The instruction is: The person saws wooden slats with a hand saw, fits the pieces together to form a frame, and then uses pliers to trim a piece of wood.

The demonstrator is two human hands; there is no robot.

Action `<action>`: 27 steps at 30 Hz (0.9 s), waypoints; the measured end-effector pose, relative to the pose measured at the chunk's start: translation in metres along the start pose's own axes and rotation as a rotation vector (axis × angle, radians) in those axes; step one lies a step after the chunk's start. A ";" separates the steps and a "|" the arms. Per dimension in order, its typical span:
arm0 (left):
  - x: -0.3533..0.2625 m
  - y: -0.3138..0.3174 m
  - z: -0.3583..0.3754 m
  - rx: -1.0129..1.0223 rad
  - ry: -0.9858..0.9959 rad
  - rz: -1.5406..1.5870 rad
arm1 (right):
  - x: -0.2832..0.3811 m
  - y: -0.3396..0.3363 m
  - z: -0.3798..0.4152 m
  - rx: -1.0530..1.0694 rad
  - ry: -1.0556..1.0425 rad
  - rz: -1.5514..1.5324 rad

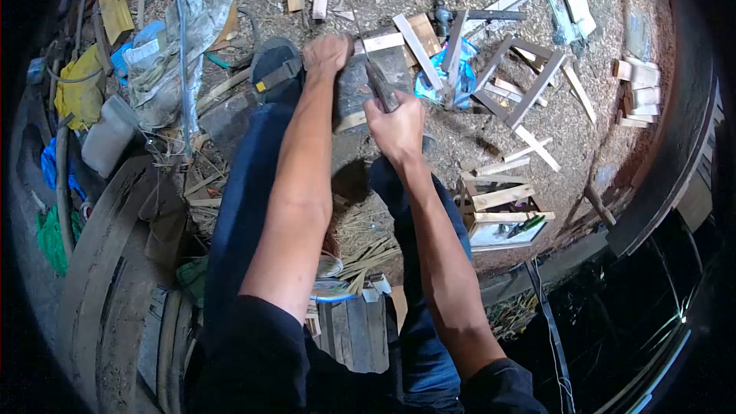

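My right hand point(396, 124) is closed around the handle of what looks like a handsaw point(376, 69). Its thin blade is seen nearly edge-on and points away from me, crossing a pale wooden strip point(386, 42). This strip lies over the far end of a dark wooden block point(373, 80). At the block's left side, my left hand point(327, 54) is closed at the strip's left end, which the fingers hide. Beside that hand is my left shoe or sandal point(276, 69) with a strap.
Right of the block lie a hammer point(442, 17), a blue plastic bag point(464, 77) and a wooden frame point(502, 115). A wooden box point(512, 216) holding strips and a green-handled tool stands nearer me. Stacked wood pieces point(642, 92) sit far right. Left are a rod point(182, 54) and plastic sheeting point(161, 80).
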State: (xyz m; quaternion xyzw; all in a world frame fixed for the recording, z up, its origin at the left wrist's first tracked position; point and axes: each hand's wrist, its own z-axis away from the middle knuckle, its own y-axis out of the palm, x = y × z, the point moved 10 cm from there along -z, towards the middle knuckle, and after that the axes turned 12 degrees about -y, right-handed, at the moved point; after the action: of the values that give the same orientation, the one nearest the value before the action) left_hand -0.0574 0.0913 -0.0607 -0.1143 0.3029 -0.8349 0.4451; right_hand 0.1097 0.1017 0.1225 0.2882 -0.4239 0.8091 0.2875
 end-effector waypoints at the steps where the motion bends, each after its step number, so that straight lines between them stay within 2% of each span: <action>1: 0.001 -0.004 -0.004 0.001 -0.012 -0.001 | 0.004 0.003 -0.005 0.000 -0.005 -0.012; 8: 0.006 0.013 -0.020 0.015 -0.034 -0.007 | -0.023 -0.002 -0.030 0.080 0.123 -0.013; 11: 0.003 0.005 -0.026 -0.004 0.019 -0.021 | 0.011 0.020 -0.045 0.041 0.000 0.084; 13: 0.002 0.015 -0.010 0.042 0.070 -0.041 | 0.002 0.014 -0.045 0.085 -0.033 0.187; 15: 0.002 0.004 -0.008 0.052 -0.047 -0.031 | -0.010 0.001 -0.056 0.174 0.123 -0.069; 17: 0.001 -0.007 -0.005 -0.013 -0.099 0.009 | -0.019 0.020 -0.063 0.138 -0.071 0.080; 21: 0.004 -0.014 0.008 -0.076 -0.093 0.051 | -0.008 0.035 -0.029 0.052 0.120 -0.065; 27: -0.003 -0.016 0.001 -0.149 -0.070 0.056 | -0.007 0.034 -0.029 -0.041 0.054 -0.004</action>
State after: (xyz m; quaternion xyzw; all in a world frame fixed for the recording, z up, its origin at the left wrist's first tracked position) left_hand -0.0655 0.1002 -0.0497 -0.1677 0.3514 -0.7928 0.4689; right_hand 0.0841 0.1085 0.0863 0.2611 -0.4322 0.8071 0.3061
